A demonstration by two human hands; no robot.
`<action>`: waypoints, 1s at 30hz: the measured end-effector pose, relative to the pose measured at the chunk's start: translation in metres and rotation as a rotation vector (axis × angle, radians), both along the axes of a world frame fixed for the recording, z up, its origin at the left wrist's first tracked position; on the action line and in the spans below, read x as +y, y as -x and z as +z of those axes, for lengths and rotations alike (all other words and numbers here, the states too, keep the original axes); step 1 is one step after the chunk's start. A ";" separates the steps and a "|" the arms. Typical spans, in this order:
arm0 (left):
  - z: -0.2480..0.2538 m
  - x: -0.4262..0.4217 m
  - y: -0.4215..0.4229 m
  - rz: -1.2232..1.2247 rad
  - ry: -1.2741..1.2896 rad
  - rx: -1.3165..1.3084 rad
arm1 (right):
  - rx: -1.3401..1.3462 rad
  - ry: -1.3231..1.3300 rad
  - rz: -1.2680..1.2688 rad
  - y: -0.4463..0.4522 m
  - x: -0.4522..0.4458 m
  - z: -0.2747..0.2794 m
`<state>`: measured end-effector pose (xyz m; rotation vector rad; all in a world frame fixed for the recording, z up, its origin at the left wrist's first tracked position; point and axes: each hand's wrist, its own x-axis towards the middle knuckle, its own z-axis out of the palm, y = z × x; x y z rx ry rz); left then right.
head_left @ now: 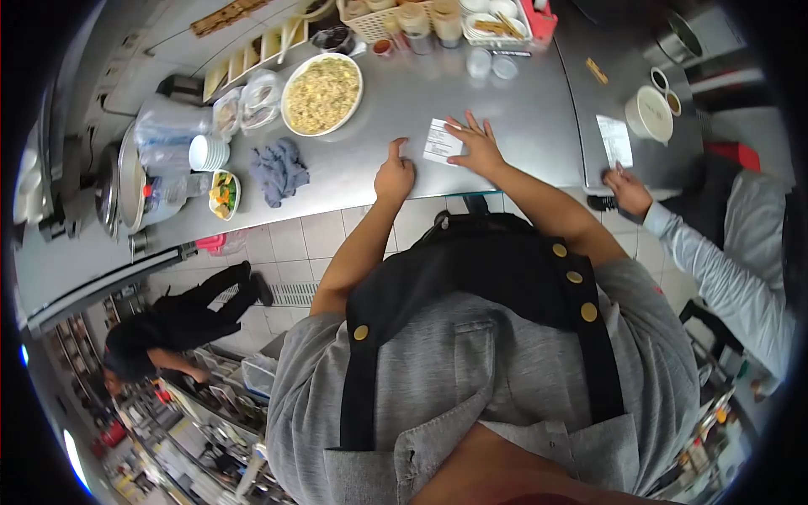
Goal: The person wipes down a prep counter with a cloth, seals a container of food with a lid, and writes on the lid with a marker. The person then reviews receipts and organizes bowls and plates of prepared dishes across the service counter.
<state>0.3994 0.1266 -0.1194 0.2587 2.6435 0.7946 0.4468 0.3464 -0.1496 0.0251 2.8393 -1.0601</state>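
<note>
My right hand (478, 150) lies with fingers spread, partly over the right side of a printed paper slip (438, 141) on the steel counter (522, 118). To the left of the slip, my left hand (395, 175) rests by the counter's front edge. One finger of it points forward and the others are curled; nothing shows in them. Farther left and back is a large round dish of fried rice (322, 94). A crumpled blue-grey cloth (280, 172) lies beyond my left hand, beside a small bowl of vegetables (224, 195).
At the right, a co-worker's hand (629, 190) touches another slip (615, 141) near a white tub (649, 115). Stacked cups (209, 152) and a plastic bottle (164, 195) stand left. A basket of jars (404, 21) is at the back. Another person (181, 324) is behind me.
</note>
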 end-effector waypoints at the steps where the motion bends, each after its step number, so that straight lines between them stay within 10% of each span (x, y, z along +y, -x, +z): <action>1: 0.003 0.003 -0.006 -0.038 0.052 0.030 | -0.007 -0.011 0.007 0.000 0.000 0.003; 14: 0.026 0.044 -0.043 -0.359 0.227 -0.044 | -0.003 -0.050 0.021 -0.001 0.000 0.006; 25: 0.013 -0.058 0.034 0.341 0.049 0.035 | 0.008 -0.130 0.022 0.001 -0.006 0.029; 30: -0.007 -0.062 0.017 0.355 -0.270 0.152 | 0.562 0.359 0.121 0.068 -0.015 0.098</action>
